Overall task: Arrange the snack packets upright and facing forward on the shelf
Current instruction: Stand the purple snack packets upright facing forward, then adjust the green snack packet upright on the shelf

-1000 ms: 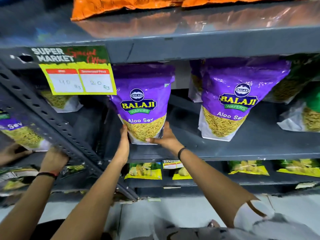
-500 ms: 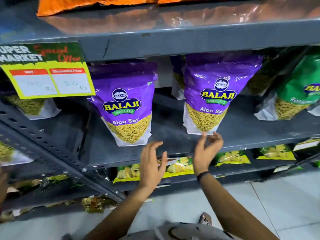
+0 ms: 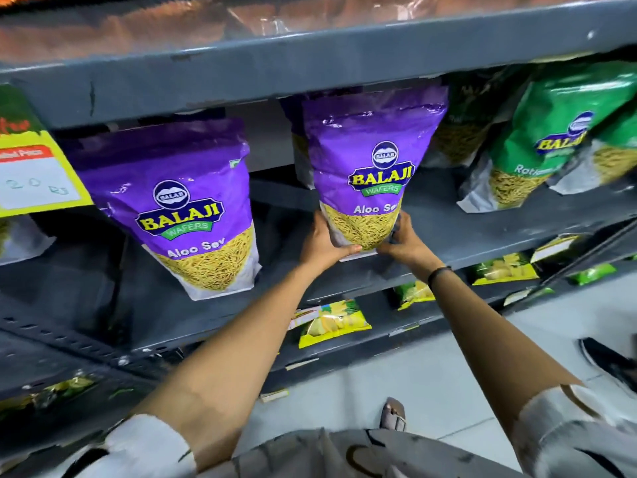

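Note:
Two purple Balaji Aloo Sev packets stand upright on the grey shelf (image 3: pixel 489 236), fronts toward me. The left purple packet (image 3: pixel 193 208) stands free. The right purple packet (image 3: pixel 372 167) is gripped at its bottom corners by both hands: my left hand (image 3: pixel 322 244) on its lower left edge, my right hand (image 3: pixel 405 241) on its lower right. Another purple packet (image 3: pixel 296 146) shows partly behind it. Green Balaji packets (image 3: pixel 544 139) lean tilted further right on the same shelf.
A yellow price tag (image 3: pixel 34 174) hangs from the shelf above at the left. The lower shelf holds small yellow-green snack packets (image 3: pixel 331 322). A slanted perforated metal upright (image 3: pixel 69 339) crosses lower left. Pale floor tiles and a sandalled foot (image 3: pixel 393 414) lie below.
My hands let go of the left purple packet, moved right, and now hold the bottom of the right purple packet. The view has shifted right and closer.

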`<state>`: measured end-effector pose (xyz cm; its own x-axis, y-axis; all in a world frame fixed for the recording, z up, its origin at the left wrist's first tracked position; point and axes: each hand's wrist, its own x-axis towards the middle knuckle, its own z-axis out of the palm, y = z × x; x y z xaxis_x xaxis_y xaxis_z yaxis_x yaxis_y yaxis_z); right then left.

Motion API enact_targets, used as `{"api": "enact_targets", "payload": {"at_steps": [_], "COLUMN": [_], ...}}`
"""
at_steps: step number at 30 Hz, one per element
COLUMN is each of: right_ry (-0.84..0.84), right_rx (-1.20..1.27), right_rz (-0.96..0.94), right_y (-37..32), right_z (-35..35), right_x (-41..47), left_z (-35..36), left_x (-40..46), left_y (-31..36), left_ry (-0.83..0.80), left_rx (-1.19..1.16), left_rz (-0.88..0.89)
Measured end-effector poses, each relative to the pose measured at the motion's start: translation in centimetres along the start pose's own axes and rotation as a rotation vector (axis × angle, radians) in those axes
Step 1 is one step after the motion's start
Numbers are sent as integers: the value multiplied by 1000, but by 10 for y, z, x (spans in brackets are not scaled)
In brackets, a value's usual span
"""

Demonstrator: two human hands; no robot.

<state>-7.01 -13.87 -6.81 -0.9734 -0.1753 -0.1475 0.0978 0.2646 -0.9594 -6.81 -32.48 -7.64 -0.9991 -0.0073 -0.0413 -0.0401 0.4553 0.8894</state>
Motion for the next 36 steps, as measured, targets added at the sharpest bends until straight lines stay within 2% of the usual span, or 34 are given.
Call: {"api": "enact_targets", "payload": {"at_steps": [6,8,9,12,13,15,18,21,23,26,30,33,36], "right_ry": [-42,-10,55,433,542,724,894,982,959,818,399,119,80], "right_rx": [36,94,151,300,341,405,478,461,455,503,365,303,275], "right_rz": [-40,-66,-64,-20,-13,-15,-16,-1,3,49,123,81,39], "right_y": [3,3,5,17,19,27,42,52,58,68,79,81,67], "right_z": [-1,-5,-4,-23,-24,-43,-96,-160,-205,-256,-284,-286,-285], "right_x": [-3,-5,-7,-15,-17,-17,-6,13,25,45,69,79,72], "left_z": [8,16,20,48,54,75,115,157,191,232,260,264,265], "left_x": [-9,-20,-30,-74,-88,-105,-95,-59,-22,33,79,90,85], "left_y": [-3,0,-1,2,2,4,25,61,87,122,148,155,155], "left_ry": [69,158,254,593,652,635,436,270,200,72,7,37,72], "left_rx": [-28,-40,-28,113,184,241,211,130,-24,-209,-241,-208,-243], "left_rz": [10,21,59,196,224,315,427,395,243,-14,-238,-231,-151]}}
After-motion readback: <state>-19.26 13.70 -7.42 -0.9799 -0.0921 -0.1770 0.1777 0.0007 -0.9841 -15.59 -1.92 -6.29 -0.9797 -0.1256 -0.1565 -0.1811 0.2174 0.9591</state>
